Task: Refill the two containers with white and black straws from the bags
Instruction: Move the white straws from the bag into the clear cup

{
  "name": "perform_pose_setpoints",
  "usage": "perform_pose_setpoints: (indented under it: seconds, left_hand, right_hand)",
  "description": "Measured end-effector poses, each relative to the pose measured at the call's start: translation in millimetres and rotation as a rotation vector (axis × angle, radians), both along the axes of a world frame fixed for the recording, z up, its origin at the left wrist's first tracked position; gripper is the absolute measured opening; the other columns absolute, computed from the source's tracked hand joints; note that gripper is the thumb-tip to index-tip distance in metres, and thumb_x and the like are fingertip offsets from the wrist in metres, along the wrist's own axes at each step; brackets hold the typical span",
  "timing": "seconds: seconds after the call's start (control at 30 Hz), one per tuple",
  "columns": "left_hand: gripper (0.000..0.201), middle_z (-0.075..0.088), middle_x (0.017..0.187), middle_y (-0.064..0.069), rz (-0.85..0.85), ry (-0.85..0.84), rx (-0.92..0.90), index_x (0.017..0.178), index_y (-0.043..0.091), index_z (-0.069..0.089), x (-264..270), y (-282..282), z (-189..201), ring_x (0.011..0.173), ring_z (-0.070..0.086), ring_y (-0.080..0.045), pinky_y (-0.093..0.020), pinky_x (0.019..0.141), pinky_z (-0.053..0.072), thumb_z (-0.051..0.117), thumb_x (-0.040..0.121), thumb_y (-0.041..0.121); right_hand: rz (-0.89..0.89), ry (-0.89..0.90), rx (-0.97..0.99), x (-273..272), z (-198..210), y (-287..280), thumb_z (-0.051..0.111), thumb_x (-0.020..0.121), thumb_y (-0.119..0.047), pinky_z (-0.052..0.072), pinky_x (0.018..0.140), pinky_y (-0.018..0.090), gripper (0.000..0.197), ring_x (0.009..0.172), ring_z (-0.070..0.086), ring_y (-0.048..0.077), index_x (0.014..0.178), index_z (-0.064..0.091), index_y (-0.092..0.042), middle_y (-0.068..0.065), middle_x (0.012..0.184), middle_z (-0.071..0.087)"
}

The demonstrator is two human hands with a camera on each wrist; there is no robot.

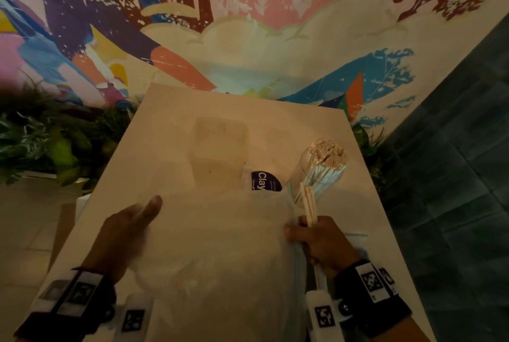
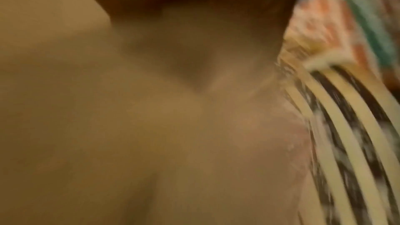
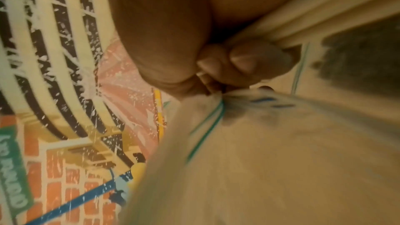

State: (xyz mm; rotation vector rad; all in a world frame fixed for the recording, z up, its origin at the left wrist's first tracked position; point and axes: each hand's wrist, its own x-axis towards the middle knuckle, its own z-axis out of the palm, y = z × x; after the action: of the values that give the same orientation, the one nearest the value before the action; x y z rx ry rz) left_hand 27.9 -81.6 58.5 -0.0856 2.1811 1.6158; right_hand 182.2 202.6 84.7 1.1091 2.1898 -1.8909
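My right hand (image 1: 321, 242) was clenched round a few white straws (image 1: 309, 205) and the edge of the clear bag (image 1: 220, 253), which lay across the table (image 1: 170, 126) at 6 o'clock. My left hand (image 1: 124, 234) rested flat, fingers straight, on the bag at 8 o'clock. At 2 o'clock stood the clear container (image 1: 316, 176), full of white straws. A dark label (image 1: 265, 181) beside it read "Clay".

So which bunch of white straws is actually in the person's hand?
The few white straws sticking up from the right hand, gripped beside the plastic bag. The bigger bundle stands untouched in the clear container behind.
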Motion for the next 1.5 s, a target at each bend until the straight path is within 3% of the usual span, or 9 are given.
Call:
perform_pose_setpoints:
  seconds: [0.13, 0.23, 0.47, 0.63, 0.8, 1.03, 1.17, 1.23, 1.5]
  left_hand:
    - [0.037, 0.068, 0.076, -0.015, -0.017, -0.431, 0.466, 0.080, 0.005, 0.070, 9, -10, -8, 0.062, 0.068, -0.026, -0.033, 0.052, 0.057, 0.077, 0.064, 0.037]
    - [0.025, 0.066, 0.075, -0.012, 0.031, -0.061, 0.087, 0.075, 0.011, 0.064, 17, -3, -10, 0.058, 0.059, -0.021, -0.023, 0.049, 0.050, 0.050, 0.093, 0.020]
    - [0.058, 0.060, 0.060, -0.014, -0.077, 0.263, -0.451, 0.060, 0.006, 0.059, 13, -15, -7, 0.060, 0.055, -0.028, -0.033, 0.060, 0.040, 0.038, 0.085, 0.054]
    - [0.034, 0.063, 0.072, -0.015, -0.016, 0.127, -0.230, 0.066, 0.014, 0.066, 14, -25, -3, 0.069, 0.057, -0.032, -0.034, 0.064, 0.044, 0.052, 0.091, 0.033]
    - [0.029, 0.056, 0.064, -0.022, -0.110, 0.044, -0.179, 0.071, 0.009, 0.065, 24, -22, -6, 0.055, 0.052, -0.026, -0.035, 0.056, 0.045, 0.052, 0.092, 0.025]
    - [0.028, 0.061, 0.070, -0.025, -0.120, 0.144, -0.196, 0.071, 0.010, 0.067, 22, -30, -11, 0.062, 0.054, -0.030, -0.028, 0.057, 0.042, 0.052, 0.092, 0.020]
    - [0.016, 0.069, 0.081, -0.015, -0.064, -0.104, 0.147, 0.099, 0.013, 0.067, 20, -35, -6, 0.073, 0.065, -0.031, -0.030, 0.061, 0.055, 0.063, 0.083, 0.015]
    - [0.059, 0.072, 0.096, -0.008, -0.053, -0.318, 0.391, 0.112, 0.022, 0.061, 13, -35, -5, 0.082, 0.067, -0.031, -0.037, 0.065, 0.057, 0.079, 0.059, 0.041]
    - [0.023, 0.043, 0.037, -0.007, -0.158, -0.062, 0.065, 0.085, -0.001, 0.066, 12, 2, 3, 0.028, 0.036, -0.016, -0.015, 0.034, 0.030, 0.048, 0.093, 0.011]
  right_hand:
    - [-0.121, 0.030, -0.177, -7, -8, -6, 0.064, 0.088, -0.012, 0.026, 0.034, 0.021, 0.023, 0.037, 0.034, 0.013, 0.065, 0.057, -0.010, -0.004, 0.043, 0.048]
    - [-0.182, 0.049, -0.191, -7, -7, -3, 0.063, 0.087, -0.007, 0.025, 0.033, 0.020, 0.030, 0.035, 0.031, 0.013, 0.059, 0.053, -0.011, -0.002, 0.040, 0.043]
    - [-0.261, 0.062, -0.078, -3, -18, 9, 0.068, 0.084, -0.009, 0.030, 0.035, 0.020, 0.018, 0.033, 0.034, 0.012, 0.070, 0.056, -0.007, 0.000, 0.043, 0.046]
    - [-0.124, 0.019, -0.031, 3, -25, 8, 0.069, 0.085, -0.018, 0.033, 0.037, 0.022, 0.014, 0.035, 0.038, 0.011, 0.080, 0.061, -0.008, 0.000, 0.049, 0.050]
    - [-0.066, -0.030, -0.145, -14, -29, 5, 0.079, 0.070, -0.039, 0.033, 0.039, 0.022, 0.048, 0.040, 0.044, 0.006, 0.111, 0.059, -0.023, 0.007, 0.096, 0.073]
    - [-0.305, 0.089, -0.116, -29, -21, 15, 0.071, 0.081, -0.028, 0.026, 0.039, 0.023, 0.025, 0.036, 0.032, 0.019, 0.073, 0.065, -0.005, 0.004, 0.041, 0.040]
    - [-0.203, 0.144, -0.175, -18, -22, 15, 0.066, 0.086, -0.016, 0.025, 0.035, 0.020, 0.019, 0.035, 0.029, 0.016, 0.086, 0.064, 0.003, 0.020, 0.057, 0.047]
    - [-0.085, 0.138, -0.214, -11, -20, 12, 0.061, 0.088, -0.006, 0.025, 0.034, 0.019, 0.008, 0.034, 0.030, 0.014, 0.093, 0.063, 0.000, 0.018, 0.065, 0.060]
    - [0.065, 0.120, -0.070, -3, 2, 9, 0.066, 0.082, -0.035, 0.036, 0.039, 0.028, 0.025, 0.037, 0.039, 0.023, 0.091, 0.070, -0.013, 0.006, 0.057, 0.063]
